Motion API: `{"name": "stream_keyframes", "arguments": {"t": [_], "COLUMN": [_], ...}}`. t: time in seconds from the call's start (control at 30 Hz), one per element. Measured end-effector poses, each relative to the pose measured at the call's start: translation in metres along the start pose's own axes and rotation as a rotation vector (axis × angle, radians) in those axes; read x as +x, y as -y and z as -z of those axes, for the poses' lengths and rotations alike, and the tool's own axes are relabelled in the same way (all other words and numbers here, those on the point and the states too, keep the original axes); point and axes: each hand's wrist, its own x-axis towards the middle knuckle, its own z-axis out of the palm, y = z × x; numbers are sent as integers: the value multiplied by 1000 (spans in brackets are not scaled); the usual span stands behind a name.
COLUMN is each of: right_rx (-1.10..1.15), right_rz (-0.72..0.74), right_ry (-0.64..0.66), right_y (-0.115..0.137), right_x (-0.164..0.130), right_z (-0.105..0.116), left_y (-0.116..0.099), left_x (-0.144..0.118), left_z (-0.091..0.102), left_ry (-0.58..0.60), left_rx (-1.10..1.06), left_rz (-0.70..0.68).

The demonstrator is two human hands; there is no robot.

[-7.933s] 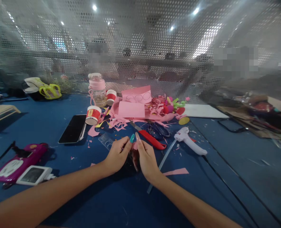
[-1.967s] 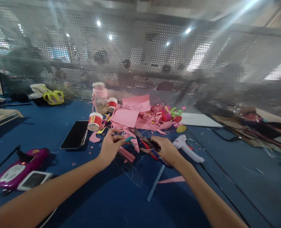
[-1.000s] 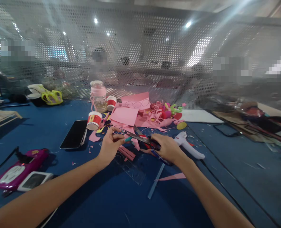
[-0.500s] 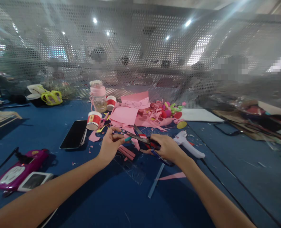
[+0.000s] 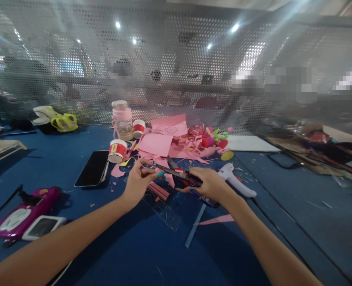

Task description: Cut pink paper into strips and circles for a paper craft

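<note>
In my right hand [image 5: 207,182] is a pair of scissors [image 5: 176,172], its blades spread apart and pointing left. My left hand [image 5: 138,180] pinches a small teal piece [image 5: 160,174] right at the lower blade; its exact kind is too small to make out. Beneath the hands lie pink strips [image 5: 159,190] and a clear ruler [image 5: 171,218]. Just beyond them is a heap of pink paper, with a cut sheet [image 5: 155,144] on top and another sheet with drawn ovals [image 5: 171,126] behind it.
A white glue gun [image 5: 237,180] lies right of my right hand, its cord trailing forward. To the left are a phone [image 5: 92,169], paper cups [image 5: 117,151], a pink-lidded bottle [image 5: 122,121] and a purple case [image 5: 29,212]. A perforated metal screen [image 5: 176,59] stands behind.
The view has shifted very slightly. Both hands, the scissors and the teal piece keep almost the same position.
</note>
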Motion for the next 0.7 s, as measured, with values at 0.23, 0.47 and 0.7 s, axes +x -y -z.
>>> {"name": "stream_keyframes", "arguments": {"t": [0.23, 0.47, 0.7], "right_rx": [-40, -93, -123], "right_rz": [0, -114, -165], "right_ry": [9, -1, -16], "right_y": [-2, -2, -1], "right_x": [0, 1, 1], "right_z": [1, 0, 1], "left_y": [0, 0, -1], "left_x": [0, 1, 1], "left_z": [-1, -1, -2], "left_ry": [9, 4, -3], "left_rx": [-13, -20, -33], "left_rz": [0, 31, 48]}}
